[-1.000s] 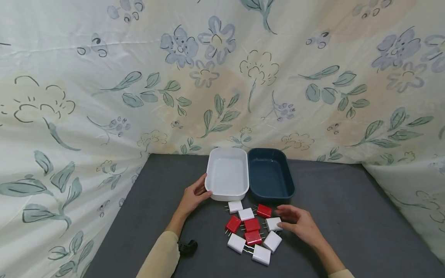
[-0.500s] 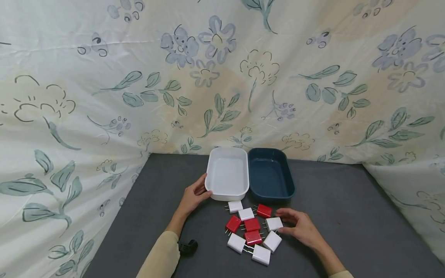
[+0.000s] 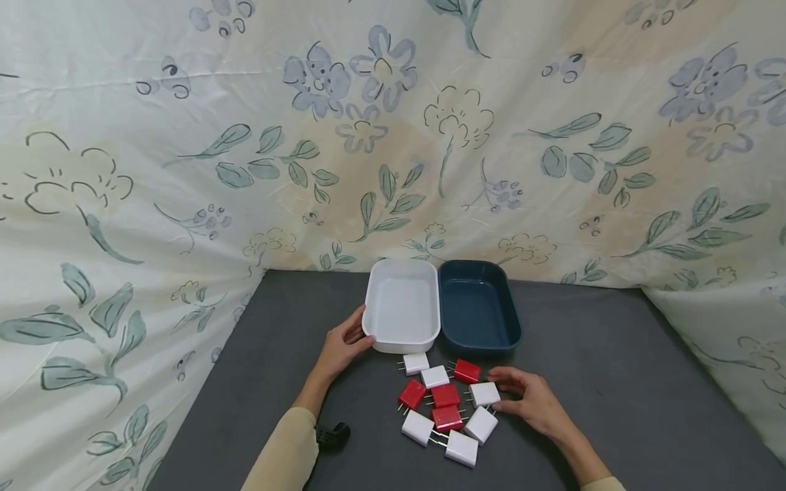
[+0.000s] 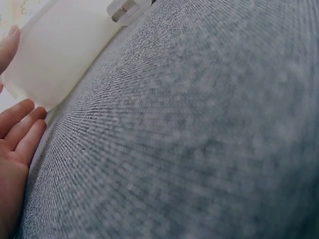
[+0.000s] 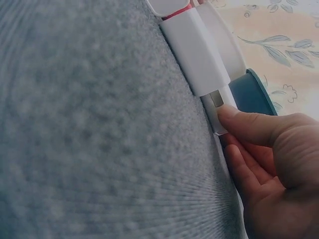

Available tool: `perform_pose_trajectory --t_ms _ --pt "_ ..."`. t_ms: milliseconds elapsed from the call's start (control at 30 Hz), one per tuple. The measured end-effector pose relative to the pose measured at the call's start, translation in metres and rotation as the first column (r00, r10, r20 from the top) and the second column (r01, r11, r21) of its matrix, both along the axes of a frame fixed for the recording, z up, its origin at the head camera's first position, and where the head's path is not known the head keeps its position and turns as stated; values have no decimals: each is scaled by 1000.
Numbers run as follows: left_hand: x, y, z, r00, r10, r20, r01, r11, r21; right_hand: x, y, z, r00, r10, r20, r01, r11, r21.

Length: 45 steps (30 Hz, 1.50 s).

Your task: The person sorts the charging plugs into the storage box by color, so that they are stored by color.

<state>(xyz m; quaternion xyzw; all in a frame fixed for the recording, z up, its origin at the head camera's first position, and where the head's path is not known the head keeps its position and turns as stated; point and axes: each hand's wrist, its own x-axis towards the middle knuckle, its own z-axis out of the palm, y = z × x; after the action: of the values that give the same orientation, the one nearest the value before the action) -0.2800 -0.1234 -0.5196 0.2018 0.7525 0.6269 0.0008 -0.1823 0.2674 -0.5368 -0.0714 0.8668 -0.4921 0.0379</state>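
Observation:
At the front left corner of the white dish (image 3: 402,307) my left hand (image 3: 336,349) touches the dish with extended fingers. The left wrist view shows the thumb (image 4: 7,49) near the dish's wall. My right hand (image 3: 533,399) rests beside a white charger plug (image 3: 485,394), its thumb (image 5: 244,120) at the plug's near corner. The other fingers are loosely bent, and no firm grip shows. Close by lies a red charger plug (image 3: 467,371). Several more white and red plugs are grouped left of this hand, such as a front white plug (image 3: 462,449).
A dark blue dish (image 3: 480,307) stands against the white dish's right side. Both stand at the back of the dark grey table (image 3: 614,382), before a flower-patterned cloth (image 3: 393,136). A black object (image 3: 333,436) is beside the left wrist.
The right thumb has shifted slightly from over the white charger plug to its near corner. The left hand, the dishes and the other plugs keep their places.

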Motion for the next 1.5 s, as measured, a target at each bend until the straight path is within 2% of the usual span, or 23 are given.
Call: perform_pose_trajectory --t_ms 367,567,867,1033,1333,1500 --pt "-1 0 1 1000 -1 13 1 1000 7 0 -4 4 998 -67 17 65 994 83" --pt "-1 1 2 1000 3 -6 -3 1000 5 0 -5 6 997 -72 35 70 996 57" --pt "-1 2 2 1000 13 26 -13 1000 -4 1 -5 9 995 -77 58 77 997 -4" --pt "0 1 0 1000 4 19 -4 1000 5 3 -5 10 996 -68 60 70 997 -39" --pt "3 0 -1 1000 11 2 -11 1000 -10 4 -9 11 998 -54 38 56 997 -44" --pt "3 1 0 1000 -1 -6 1 1000 9 2 -11 17 998 -56 26 57 998 -35"
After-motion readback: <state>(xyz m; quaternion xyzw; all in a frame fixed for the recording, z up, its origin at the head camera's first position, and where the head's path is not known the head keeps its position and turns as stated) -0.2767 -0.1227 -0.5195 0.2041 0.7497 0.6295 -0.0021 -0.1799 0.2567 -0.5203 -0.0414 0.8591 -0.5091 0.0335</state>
